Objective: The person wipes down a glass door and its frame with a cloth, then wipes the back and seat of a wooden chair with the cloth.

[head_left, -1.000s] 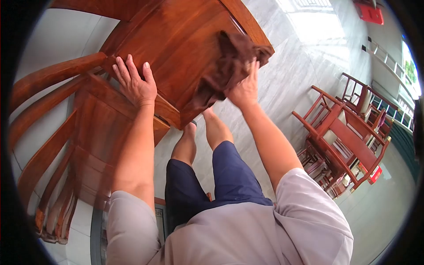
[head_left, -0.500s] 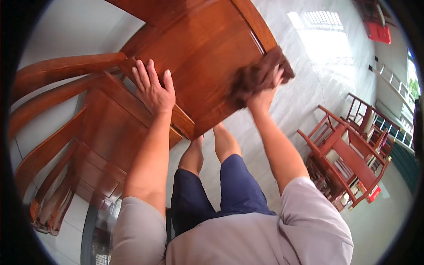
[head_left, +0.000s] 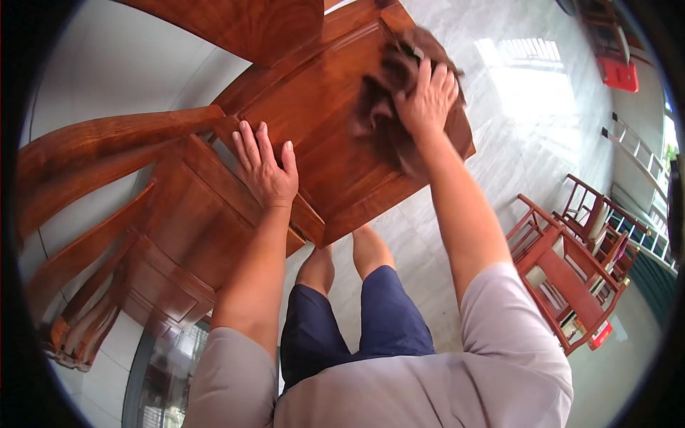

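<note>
A polished reddish-brown wooden chair seat [head_left: 321, 135] fills the upper middle of the head view. My right hand [head_left: 430, 96] presses a crumpled dark brown cloth [head_left: 385, 89] onto the right part of this seat, with its fingers over the top of the fabric. Motion blurs part of the cloth, and it covers the seat's right edge. Flat along the seat's left edge lies my left hand [head_left: 267, 167], fingers stretched out and nothing held. A curved wooden rail [head_left: 128, 128] runs up to the seat corner near its fingertips.
Another wooden chair [head_left: 185, 192] with curved slats adjoins on the left. A wooden panel [head_left: 264, 28] rises at the top. Stacked red-framed chairs [head_left: 571, 271] stand at the right on the pale tiled floor [head_left: 499, 143]. A red box [head_left: 618, 74] sits farther off.
My right hand has moved the cloth farther up the seat, and the cloth now spreads wider. My left hand stays flat on the seat's left edge. The whole view has shifted slightly.
</note>
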Action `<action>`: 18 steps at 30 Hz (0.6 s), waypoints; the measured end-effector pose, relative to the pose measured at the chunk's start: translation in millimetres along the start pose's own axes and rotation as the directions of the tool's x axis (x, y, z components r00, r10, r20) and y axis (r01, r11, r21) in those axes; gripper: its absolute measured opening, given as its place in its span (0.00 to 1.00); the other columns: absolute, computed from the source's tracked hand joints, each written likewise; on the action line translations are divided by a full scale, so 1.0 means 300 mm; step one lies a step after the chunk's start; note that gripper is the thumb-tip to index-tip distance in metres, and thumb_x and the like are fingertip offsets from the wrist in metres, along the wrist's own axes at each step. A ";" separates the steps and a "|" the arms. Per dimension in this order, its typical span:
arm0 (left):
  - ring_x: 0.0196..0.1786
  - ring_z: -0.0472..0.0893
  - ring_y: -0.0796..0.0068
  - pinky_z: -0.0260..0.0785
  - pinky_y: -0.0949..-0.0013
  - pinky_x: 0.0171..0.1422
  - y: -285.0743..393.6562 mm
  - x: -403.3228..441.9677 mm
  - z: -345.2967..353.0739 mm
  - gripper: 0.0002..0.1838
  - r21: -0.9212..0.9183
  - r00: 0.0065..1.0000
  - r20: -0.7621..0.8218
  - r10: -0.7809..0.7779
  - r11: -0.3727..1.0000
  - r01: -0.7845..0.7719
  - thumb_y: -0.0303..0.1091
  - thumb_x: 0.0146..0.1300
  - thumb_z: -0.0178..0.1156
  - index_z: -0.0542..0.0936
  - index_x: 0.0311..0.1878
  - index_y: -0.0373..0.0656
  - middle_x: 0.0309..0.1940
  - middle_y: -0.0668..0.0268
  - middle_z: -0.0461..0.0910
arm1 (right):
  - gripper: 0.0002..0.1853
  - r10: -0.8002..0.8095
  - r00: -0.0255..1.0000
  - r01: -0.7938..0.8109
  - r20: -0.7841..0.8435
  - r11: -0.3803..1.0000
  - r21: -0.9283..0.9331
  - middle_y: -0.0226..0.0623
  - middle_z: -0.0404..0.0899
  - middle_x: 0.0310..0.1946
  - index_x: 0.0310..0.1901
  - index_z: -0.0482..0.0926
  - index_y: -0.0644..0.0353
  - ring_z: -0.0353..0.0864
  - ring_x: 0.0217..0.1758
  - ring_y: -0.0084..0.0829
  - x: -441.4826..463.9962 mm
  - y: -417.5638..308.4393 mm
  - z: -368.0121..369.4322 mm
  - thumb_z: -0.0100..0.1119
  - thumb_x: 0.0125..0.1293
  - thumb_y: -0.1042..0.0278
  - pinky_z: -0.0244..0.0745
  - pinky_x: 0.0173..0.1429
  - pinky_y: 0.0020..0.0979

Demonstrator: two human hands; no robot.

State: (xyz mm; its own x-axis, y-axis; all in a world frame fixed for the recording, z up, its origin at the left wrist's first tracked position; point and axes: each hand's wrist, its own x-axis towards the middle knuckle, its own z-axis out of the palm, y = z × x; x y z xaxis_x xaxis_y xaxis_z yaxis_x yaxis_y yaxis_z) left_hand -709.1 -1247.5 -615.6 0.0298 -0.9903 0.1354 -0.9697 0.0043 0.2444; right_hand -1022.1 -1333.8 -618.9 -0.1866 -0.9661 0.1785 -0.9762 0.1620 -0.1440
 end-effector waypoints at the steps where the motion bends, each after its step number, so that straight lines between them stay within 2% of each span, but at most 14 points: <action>1: 0.86 0.59 0.40 0.60 0.40 0.83 0.008 0.004 -0.009 0.33 -0.007 1.000 0.013 -0.016 1.000 0.016 0.53 0.79 0.56 0.71 0.80 0.47 0.86 0.53 0.58 | 0.47 0.049 0.999 -0.049 0.006 0.997 0.052 0.51 0.70 0.65 0.78 0.64 0.56 0.68 0.71 0.59 0.076 -0.021 0.007 0.72 0.59 0.52 0.63 0.77 0.57; 2: 0.85 0.58 0.40 0.59 0.39 0.83 0.011 0.000 -0.014 0.32 -0.013 0.999 0.029 -0.031 0.999 0.031 0.53 0.79 0.56 0.71 0.79 0.47 0.86 0.53 0.58 | 0.42 0.090 0.994 -0.080 -0.067 0.987 0.143 0.49 0.74 0.62 0.74 0.68 0.56 0.72 0.70 0.56 0.153 -0.045 0.027 0.70 0.62 0.46 0.67 0.72 0.57; 3: 0.85 0.58 0.40 0.59 0.39 0.83 0.012 -0.007 -0.016 0.32 -0.010 0.999 0.042 -0.027 1.000 0.028 0.53 0.79 0.56 0.71 0.79 0.47 0.86 0.53 0.58 | 0.39 0.056 0.989 -0.034 -0.136 0.986 0.160 0.51 0.81 0.57 0.70 0.74 0.57 0.80 0.64 0.57 0.219 -0.045 0.060 0.71 0.62 0.43 0.74 0.68 0.55; 5: 0.86 0.58 0.39 0.59 0.39 0.83 0.005 -0.001 -0.011 0.32 0.016 0.999 0.045 -0.011 1.000 0.010 0.53 0.80 0.56 0.71 0.79 0.46 0.86 0.52 0.58 | 0.22 0.018 0.981 0.031 -0.192 0.967 0.251 0.53 0.88 0.48 0.56 0.84 0.58 0.89 0.52 0.53 0.349 -0.095 0.081 0.67 0.71 0.49 0.83 0.56 0.48; 6: 0.86 0.58 0.39 0.59 0.39 0.83 -0.002 0.000 -0.001 0.32 0.024 0.999 0.042 -0.011 1.000 0.010 0.53 0.80 0.56 0.71 0.79 0.46 0.86 0.52 0.58 | 0.22 0.019 0.981 0.032 -0.193 0.965 0.259 0.53 0.88 0.48 0.56 0.84 0.58 0.89 0.52 0.53 0.403 -0.111 0.080 0.67 0.71 0.49 0.83 0.56 0.48; 8: 0.87 0.58 0.46 0.64 0.39 0.77 -0.017 -0.009 0.019 0.34 0.081 0.999 0.033 0.000 0.997 -0.003 0.58 0.80 0.51 0.69 0.81 0.50 0.88 0.56 0.56 | 0.22 0.108 0.994 -0.105 0.030 0.805 0.583 0.54 0.87 0.52 0.60 0.83 0.57 0.89 0.54 0.50 0.496 -0.153 0.062 0.67 0.71 0.53 0.83 0.57 0.43; 9: 0.87 0.58 0.45 0.64 0.39 0.76 -0.021 -0.009 0.023 0.34 0.079 1.000 0.020 0.022 0.997 -0.023 0.59 0.80 0.50 0.69 0.81 0.49 0.87 0.55 0.55 | 0.19 0.039 0.972 -0.189 0.230 0.710 0.678 0.52 0.88 0.56 0.61 0.83 0.61 0.89 0.58 0.45 0.525 -0.159 0.014 0.62 0.74 0.61 0.83 0.60 0.40; 10: 0.87 0.58 0.45 0.64 0.39 0.76 -0.016 -0.007 0.015 0.34 0.087 1.000 0.019 0.022 0.996 -0.024 0.59 0.80 0.50 0.69 0.81 0.49 0.87 0.55 0.55 | 0.19 0.038 0.972 -0.190 0.230 0.705 0.684 0.52 0.88 0.56 0.61 0.83 0.61 0.89 0.58 0.45 0.537 -0.138 0.038 0.62 0.74 0.61 0.83 0.60 0.40; 12: 0.86 0.57 0.39 0.61 0.39 0.81 -0.003 -0.002 0.001 0.33 0.067 0.998 0.054 0.015 0.998 -0.019 0.53 0.80 0.55 0.69 0.80 0.44 0.86 0.51 0.56 | 0.15 -0.136 0.978 -0.094 0.159 0.393 0.915 0.46 0.88 0.57 0.60 0.82 0.65 0.88 0.59 0.37 0.570 -0.092 0.091 0.57 0.76 0.72 0.82 0.63 0.35; 13: 0.86 0.57 0.40 0.61 0.39 0.81 -0.004 -0.001 0.001 0.34 0.048 0.999 0.044 0.025 0.999 -0.027 0.53 0.80 0.55 0.69 0.81 0.44 0.86 0.51 0.56 | 0.14 -0.207 0.973 -0.057 0.101 0.208 0.977 0.43 0.88 0.58 0.60 0.82 0.67 0.87 0.59 0.33 0.574 -0.076 0.097 0.54 0.77 0.77 0.81 0.64 0.33; 14: 0.86 0.57 0.40 0.61 0.39 0.81 -0.006 -0.008 -0.004 0.34 0.052 0.999 0.042 0.018 0.998 -0.020 0.53 0.80 0.55 0.69 0.81 0.44 0.86 0.51 0.56 | 0.14 -0.214 0.971 -0.057 0.102 0.204 0.977 0.43 0.88 0.58 0.60 0.82 0.67 0.87 0.59 0.33 0.564 -0.057 0.098 0.54 0.77 0.77 0.81 0.64 0.33; 16: 0.86 0.57 0.40 0.61 0.39 0.81 0.002 0.001 -0.008 0.34 0.053 0.996 0.084 -0.018 0.999 0.014 0.52 0.80 0.55 0.68 0.81 0.44 0.87 0.51 0.56 | 0.12 -0.095 0.959 -0.276 0.267 -0.101 0.956 0.39 0.90 0.50 0.56 0.84 0.66 0.89 0.51 0.32 0.571 -0.026 0.067 0.63 0.73 0.76 0.83 0.57 0.30; 17: 0.86 0.57 0.40 0.61 0.39 0.81 0.004 0.003 -0.009 0.34 0.053 0.997 0.078 -0.023 0.998 0.018 0.52 0.80 0.55 0.68 0.81 0.44 0.87 0.51 0.56 | 0.12 -0.101 0.959 -0.273 0.263 -0.100 0.957 0.39 0.90 0.50 0.56 0.84 0.66 0.89 0.51 0.32 0.566 0.008 0.099 0.63 0.73 0.76 0.83 0.57 0.30; 18: 0.86 0.57 0.40 0.61 0.39 0.81 0.006 0.002 -0.014 0.34 0.054 0.996 0.087 -0.021 0.998 0.017 0.52 0.79 0.55 0.69 0.81 0.44 0.87 0.51 0.56 | 0.25 -0.144 0.960 -0.185 0.241 0.324 0.928 0.45 0.87 0.53 0.63 0.80 0.62 0.86 0.57 0.43 0.543 0.001 0.100 0.68 0.69 0.59 0.80 0.63 0.40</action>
State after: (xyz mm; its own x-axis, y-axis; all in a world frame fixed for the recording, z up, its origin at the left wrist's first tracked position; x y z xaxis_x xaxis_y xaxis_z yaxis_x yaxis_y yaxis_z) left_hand -709.7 -1247.6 -611.2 0.0291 -0.9985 0.0459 -0.9807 -0.0196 0.1944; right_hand -1049.5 -1497.1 -619.0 -0.0124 -0.9990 -0.0430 -0.1795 0.0445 -0.9827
